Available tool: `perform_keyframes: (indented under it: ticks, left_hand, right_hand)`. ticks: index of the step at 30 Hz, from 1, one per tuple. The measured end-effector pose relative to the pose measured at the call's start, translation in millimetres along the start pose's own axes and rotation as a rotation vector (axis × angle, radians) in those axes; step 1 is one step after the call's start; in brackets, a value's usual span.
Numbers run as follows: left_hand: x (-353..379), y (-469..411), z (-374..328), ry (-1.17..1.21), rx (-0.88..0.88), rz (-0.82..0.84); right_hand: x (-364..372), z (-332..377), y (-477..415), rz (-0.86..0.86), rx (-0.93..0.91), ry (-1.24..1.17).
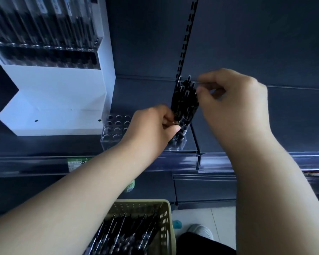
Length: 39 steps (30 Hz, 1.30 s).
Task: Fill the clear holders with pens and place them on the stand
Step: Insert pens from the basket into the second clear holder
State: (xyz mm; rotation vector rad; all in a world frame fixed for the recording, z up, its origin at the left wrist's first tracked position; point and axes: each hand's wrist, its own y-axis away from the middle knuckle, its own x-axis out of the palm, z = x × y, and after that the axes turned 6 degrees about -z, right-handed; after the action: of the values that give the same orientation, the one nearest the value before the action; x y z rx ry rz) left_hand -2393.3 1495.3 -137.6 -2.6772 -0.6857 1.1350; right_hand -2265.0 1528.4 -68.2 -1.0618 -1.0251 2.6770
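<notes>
A clear holder (112, 132) with round holes stands on the dark shelf, its left holes bare. A bunch of black pens (185, 102) stands upright over its right end. My left hand (153, 127) grips the lower part of the bunch. My right hand (232, 100) pinches the top of one pen at the bunch's right side. The white stepped stand (63, 92) sits to the left, with filled clear holders (44, 30) of black pens on its upper steps. How deep the pens sit in the holder is hidden by my left hand.
An olive plastic basket (166, 218) holding several loose black pens sits low in front of me. The shelf's front edge (228, 159) carries a price strip with a green label (76, 162). A slotted upright (188, 34) runs up the back panel. A shoe (201, 230) shows on the floor.
</notes>
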Motion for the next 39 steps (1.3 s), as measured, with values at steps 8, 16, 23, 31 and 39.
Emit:
perform_keyframes:
  ticks: [8, 16, 23, 31, 39]
  left_hand:
    - [0, 6, -3, -0.001, -0.035, -0.015]
    - [2, 8, -7, -0.033, -0.004, -0.015]
    - [2, 11, -5, -0.059, 0.064, -0.037]
    - [5, 12, 1, -0.022, 0.029, -0.051]
    - [-24, 36, 11, -0.317, 0.166, -0.086]
  right_hand:
    - [-1, 3, 2, 0.022, 0.004, -0.013]
    - [3, 10, 6, 0.065, 0.038, -0.020]
    - [4, 11, 4, 0.070, 0.038, -0.030]
    - [3, 12, 3, 0.066, 0.025, -0.034]
    - [-6, 15, 9, -0.020, -0.103, 0.031]
